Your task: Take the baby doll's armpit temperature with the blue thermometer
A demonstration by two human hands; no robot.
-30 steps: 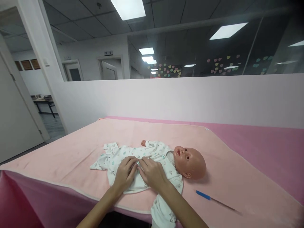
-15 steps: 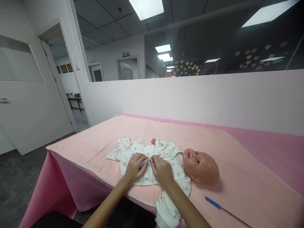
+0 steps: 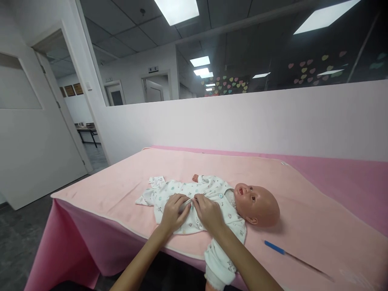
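Observation:
A baby doll lies on its back on the table, head to the right, dressed in a white printed romper. My left hand is closed on the romper's front edge at the belly, fingers bent and thumb near the fingertips. Right beside it, my right hand pinches the same strip of cloth between thumb and fingers. The fingertips of both hands nearly meet, and they hide the exact spot they grip. A button shows on the romper's chest. One sleeved arm hangs over the near table edge beneath my right forearm.
A pale pink blanket covers the table over a darker pink cloth that drapes down the front. A thin rod with a blue handle lies right of the doll. A white wall with windows stands behind; a door is at left.
The view has tilted and shifted slightly, showing more of the rod at right. Both hands stay at the doll's belly with their hold on the romper looking nearly the same.

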